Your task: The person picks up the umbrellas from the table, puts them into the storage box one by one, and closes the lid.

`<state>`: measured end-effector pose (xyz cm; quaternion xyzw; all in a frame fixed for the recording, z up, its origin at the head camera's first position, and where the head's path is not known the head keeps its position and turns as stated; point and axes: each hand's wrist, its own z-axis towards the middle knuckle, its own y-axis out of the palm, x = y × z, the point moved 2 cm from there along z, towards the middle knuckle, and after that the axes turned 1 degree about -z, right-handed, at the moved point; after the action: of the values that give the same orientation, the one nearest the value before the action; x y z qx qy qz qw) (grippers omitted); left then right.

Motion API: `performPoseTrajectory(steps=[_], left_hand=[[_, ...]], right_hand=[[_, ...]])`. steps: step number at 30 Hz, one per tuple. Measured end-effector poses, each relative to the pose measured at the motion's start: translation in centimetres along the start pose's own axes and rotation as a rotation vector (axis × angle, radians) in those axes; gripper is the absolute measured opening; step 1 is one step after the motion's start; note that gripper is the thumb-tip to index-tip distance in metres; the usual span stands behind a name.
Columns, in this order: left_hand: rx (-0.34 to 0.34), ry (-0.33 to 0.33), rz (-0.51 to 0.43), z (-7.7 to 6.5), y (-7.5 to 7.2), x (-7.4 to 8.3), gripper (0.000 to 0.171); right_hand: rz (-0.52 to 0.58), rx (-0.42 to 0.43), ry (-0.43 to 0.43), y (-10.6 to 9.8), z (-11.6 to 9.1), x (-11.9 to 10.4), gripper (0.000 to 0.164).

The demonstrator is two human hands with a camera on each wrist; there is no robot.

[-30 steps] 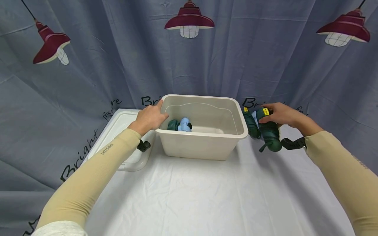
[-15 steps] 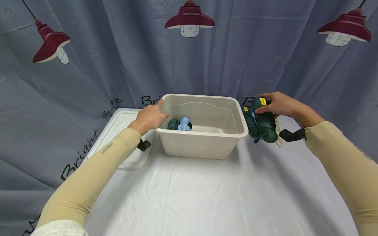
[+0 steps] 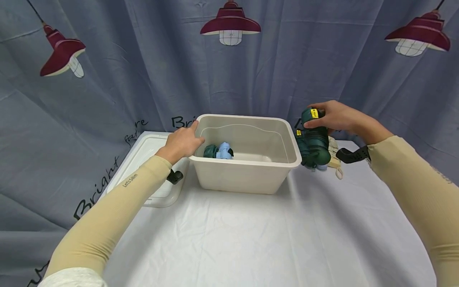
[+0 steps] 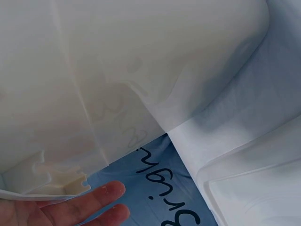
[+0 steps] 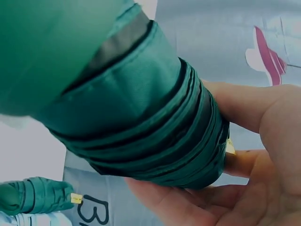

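A folded dark green umbrella (image 3: 316, 141) with a yellow tag hangs from my right hand (image 3: 338, 115), raised beside the bin's right wall. Thumb and fingers hold it near its tagged end, also seen in the right wrist view, where the umbrella (image 5: 155, 117) fills the middle. My left hand (image 3: 182, 143) holds the left rim of the beige plastic storage bin (image 3: 244, 177), thumb over the rim. The left wrist view shows its fingers (image 4: 89, 203) outside, below the rim. Inside the bin lie a dark green bundle (image 3: 210, 151) and a light blue one (image 3: 224, 151).
Another folded green umbrella (image 5: 40, 195) lies beside a light blue one (image 5: 40, 219) right of the bin. A cream bundle with a cord loop (image 3: 333, 153) is near them. The white lid (image 3: 157, 199) lies left on the white-covered table (image 3: 233, 239). A grey-blue curtain (image 3: 161, 59) hangs behind.
My right hand has lifted the green umbrella and carried it slightly left toward the bin, uncovering the cream bundle. The left hand and bin stay in place.
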<state>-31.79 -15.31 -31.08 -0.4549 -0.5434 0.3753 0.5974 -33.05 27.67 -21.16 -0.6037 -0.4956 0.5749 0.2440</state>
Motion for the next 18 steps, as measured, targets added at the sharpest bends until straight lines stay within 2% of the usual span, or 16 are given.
performPoseTrajectory(steps=[18], left_hand=[[-0.009, -0.008, 0.004, 0.1, 0.1, 0.0, 0.077]], right_hand=[[0.028, -0.015, -0.023, 0.0, 1.9, -2.9, 0.091]])
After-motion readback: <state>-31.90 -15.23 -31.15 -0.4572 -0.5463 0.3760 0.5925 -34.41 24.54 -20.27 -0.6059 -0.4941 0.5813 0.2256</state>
